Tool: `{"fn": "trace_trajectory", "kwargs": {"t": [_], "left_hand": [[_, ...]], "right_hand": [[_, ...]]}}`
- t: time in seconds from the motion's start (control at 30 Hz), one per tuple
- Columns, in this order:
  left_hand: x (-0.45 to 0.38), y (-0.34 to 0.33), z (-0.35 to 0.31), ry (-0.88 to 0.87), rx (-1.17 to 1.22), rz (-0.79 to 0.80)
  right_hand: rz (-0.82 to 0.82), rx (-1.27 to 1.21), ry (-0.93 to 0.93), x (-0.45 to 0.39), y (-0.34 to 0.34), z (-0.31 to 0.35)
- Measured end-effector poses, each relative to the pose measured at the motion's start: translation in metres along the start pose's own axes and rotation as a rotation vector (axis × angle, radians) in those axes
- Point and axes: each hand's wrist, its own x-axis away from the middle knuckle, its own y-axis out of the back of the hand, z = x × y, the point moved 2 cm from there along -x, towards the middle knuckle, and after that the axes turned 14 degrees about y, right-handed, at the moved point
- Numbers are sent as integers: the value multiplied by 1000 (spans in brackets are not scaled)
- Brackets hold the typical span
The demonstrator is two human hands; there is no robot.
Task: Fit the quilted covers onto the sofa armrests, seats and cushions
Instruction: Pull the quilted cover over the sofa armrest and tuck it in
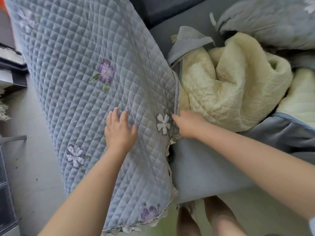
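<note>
A pale blue quilted cover point(81, 68) with embroidered purple and white flowers and a lace hem lies draped over the sofa armrest, filling the left half of the head view. My left hand point(119, 130) rests flat on it, fingers spread. At the cover's inner edge, beside a white flower point(163, 123), my right hand point(187, 124) has its fingers pushed down where the piped edge meets the bare blue-grey seat point(204, 167). The fingertips are hidden, so I cannot see whether they pinch the edge.
More covers lie heaped on the seat to the right, cream undersides point(235, 86) up with blue fabric around them. A blue cushion point(265, 23) sits at the back right. Grey floor point(30, 167) and dark furniture point(12, 65) lie left of the armrest. My bare legs point(218, 218) stand below.
</note>
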Motion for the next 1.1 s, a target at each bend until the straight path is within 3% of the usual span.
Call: {"fn": "trace_trajectory", "kwargs": {"t": [0.07,0.13,0.27,0.3,0.4,0.5,0.53,0.6,0.67,0.77,0.87,0.93,1.0,1.03,1.1], "left_hand": [[-10,9,-8,-28,-11,-7],[-26,19,-15,-62,-25,-29],[-65,40,-23,-65,24,-86],[-79,46,-24,-56,39,-100],[-112,58,-24,-58,10,-95],[-143,67,-26,-100,-53,-88],[-153,72,-30,-112,-40,-94],[-177,86,-40,-130,-12,-134],[-207,101,-53,-131,-14,-195],[-245,110,-66,-143,-102,-306],[-258,107,-67,-185,-95,-425],[-256,106,-66,-193,-67,-452],[-256,105,-65,-185,-63,-438],[-256,106,-66,-181,-64,-433],[-256,106,-65,-170,-62,-433]], "right_hand": [[67,11,15,-16,14,1],[7,-19,31,-33,30,-2],[-677,-224,21,-56,68,-22],[-759,-259,-5,-67,80,-28],[-805,-479,-143,-96,112,-44],[-1002,-652,-275,-126,143,-64],[-998,-701,-306,-136,148,-72],[-833,-955,-358,-158,150,-84],[-551,-1206,-341,-173,151,-87],[-189,-1349,-300,-181,149,-79],[-235,-1481,-366,-194,146,-88],[-275,-1583,-297,-197,148,-85],[-377,-1708,-221,-190,159,-81],[-521,-1720,-198,-184,170,-82],[-1041,-1659,-288,-161,185,-99]]}}
